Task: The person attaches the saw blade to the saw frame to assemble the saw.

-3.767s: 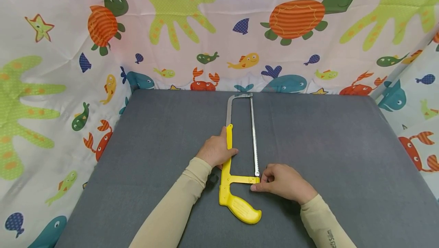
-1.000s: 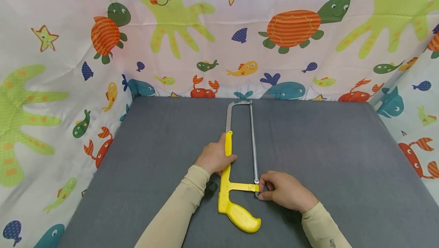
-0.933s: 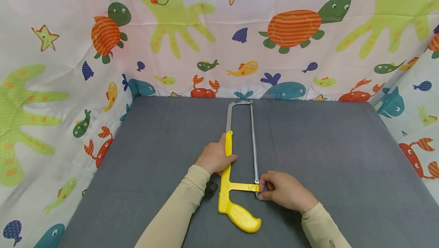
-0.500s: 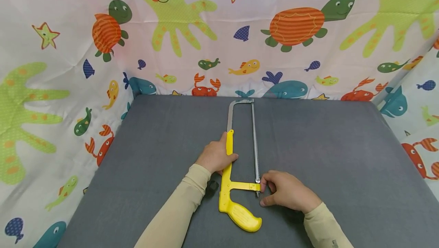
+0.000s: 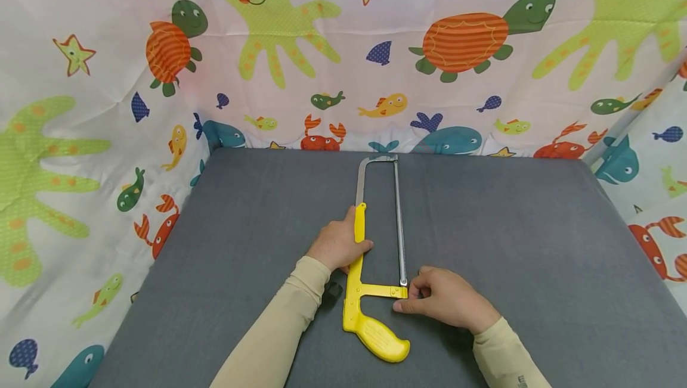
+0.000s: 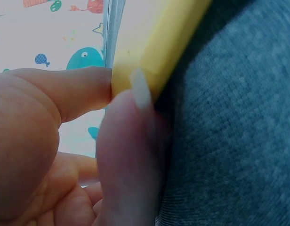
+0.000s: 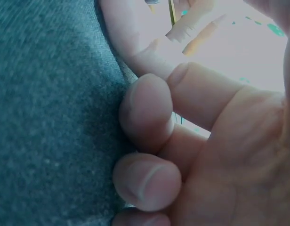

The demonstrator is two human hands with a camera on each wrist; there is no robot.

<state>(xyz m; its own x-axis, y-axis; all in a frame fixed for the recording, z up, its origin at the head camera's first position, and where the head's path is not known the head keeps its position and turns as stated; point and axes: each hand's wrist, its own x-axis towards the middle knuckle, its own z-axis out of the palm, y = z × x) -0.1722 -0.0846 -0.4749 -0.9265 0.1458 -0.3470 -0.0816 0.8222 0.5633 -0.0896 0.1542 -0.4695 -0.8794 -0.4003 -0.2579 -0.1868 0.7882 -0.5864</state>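
Note:
A hacksaw with a yellow handle (image 5: 382, 338) lies flat on the grey cloth, its metal blade (image 5: 399, 227) on the right side of the frame. My left hand (image 5: 337, 244) grips the yellow spine between thumb and fingers; the left wrist view shows the yellow bar (image 6: 168, 37) at the fingertips. At the end of the short yellow crossbar (image 5: 382, 291), thumb and index finger of my right hand (image 5: 448, 300) pinch the blade's tension nut, which the thumb covers. The right wrist view holds curled fingers (image 7: 149, 108) close to the cloth, without the nut.
Grey cloth (image 5: 257, 215) covers the table. A white curtain (image 5: 343, 72) printed with sea animals rises along the back and both sides. A small dark object (image 5: 333, 290) shows beside the left sleeve.
Half a second ago my right thumb was apart from the nut, whose metal tip showed below the crossbar. Now the thumb has swung left over it. The left hand and hacksaw stay in place.

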